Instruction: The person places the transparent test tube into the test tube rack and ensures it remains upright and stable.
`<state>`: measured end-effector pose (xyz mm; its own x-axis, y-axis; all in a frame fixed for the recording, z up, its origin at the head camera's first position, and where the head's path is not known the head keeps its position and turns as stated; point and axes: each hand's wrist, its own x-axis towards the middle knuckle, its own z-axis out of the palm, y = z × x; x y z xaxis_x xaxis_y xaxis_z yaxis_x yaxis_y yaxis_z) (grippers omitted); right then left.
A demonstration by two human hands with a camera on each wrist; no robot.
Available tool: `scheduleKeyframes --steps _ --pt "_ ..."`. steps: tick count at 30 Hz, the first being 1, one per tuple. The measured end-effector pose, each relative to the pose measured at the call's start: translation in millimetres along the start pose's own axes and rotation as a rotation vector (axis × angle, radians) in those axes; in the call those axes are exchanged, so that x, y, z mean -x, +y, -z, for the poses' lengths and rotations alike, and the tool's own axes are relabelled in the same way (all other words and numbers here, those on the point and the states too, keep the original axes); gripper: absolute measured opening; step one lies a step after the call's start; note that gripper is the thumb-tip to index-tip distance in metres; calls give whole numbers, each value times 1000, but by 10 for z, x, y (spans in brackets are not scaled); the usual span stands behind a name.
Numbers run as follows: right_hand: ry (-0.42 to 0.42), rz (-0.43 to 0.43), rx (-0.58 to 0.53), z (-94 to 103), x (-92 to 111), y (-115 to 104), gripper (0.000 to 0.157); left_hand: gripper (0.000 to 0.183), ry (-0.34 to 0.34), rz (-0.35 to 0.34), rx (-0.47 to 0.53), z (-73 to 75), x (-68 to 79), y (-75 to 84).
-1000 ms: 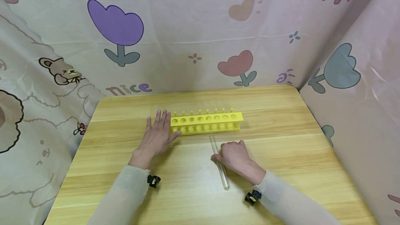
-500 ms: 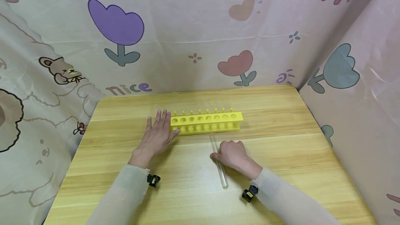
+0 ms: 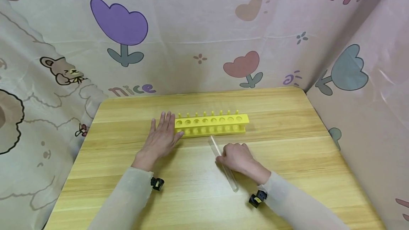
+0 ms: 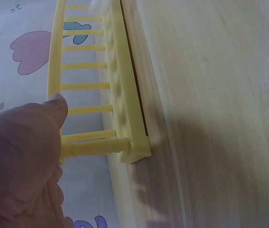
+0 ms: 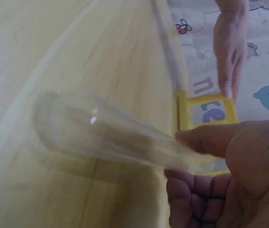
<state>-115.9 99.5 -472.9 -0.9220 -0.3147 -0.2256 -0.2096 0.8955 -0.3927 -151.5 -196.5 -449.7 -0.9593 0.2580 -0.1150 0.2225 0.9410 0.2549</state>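
Note:
A yellow test tube rack (image 3: 207,125) lies across the middle of the wooden table, its round holes showing and a row of pegs behind them. My left hand (image 3: 161,139) rests on its left end, fingers straight and thumb at the front; in the left wrist view the thumb touches the top rail of the rack (image 4: 128,85). In front of the rack, my right hand (image 3: 238,158) pinches a clear glass test tube (image 3: 230,178) between thumb and curled fingers. The right wrist view shows the tube (image 5: 91,123) slanting close over the tabletop, its closed end towards me.
The wooden tabletop (image 3: 303,144) extends on all sides of the rack. A printed curtain (image 3: 185,17) with flowers and hearts hangs behind the table and along both sides. Each sleeve cuff has a small black camera (image 3: 258,198) on it.
The tube has turned a little in my right hand: its far end has swung left and its near end right. My left hand and the rack have stayed in place.

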Motion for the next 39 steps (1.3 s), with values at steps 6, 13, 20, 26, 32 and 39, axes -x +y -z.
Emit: scheduleKeyframes --steps 6,13,20,26,32,39 --pt "109 238 -22 169 113 26 27 81 3 -1 8 -6 -6 -4" --pt "261 304 -87 369 140 45 20 81 1 7 9 -6 0 -5" --pt "498 366 -134 457 121 93 17 81 -2 8 19 -6 6 3" --pt "700 517 22 500 88 175 23 81 1 8 18 -6 10 8" --pt "764 576 141 524 54 236 30 81 6 7 13 -9 4 6" --pt "744 554 129 630 40 257 29 82 6 9 16 -14 6 5"
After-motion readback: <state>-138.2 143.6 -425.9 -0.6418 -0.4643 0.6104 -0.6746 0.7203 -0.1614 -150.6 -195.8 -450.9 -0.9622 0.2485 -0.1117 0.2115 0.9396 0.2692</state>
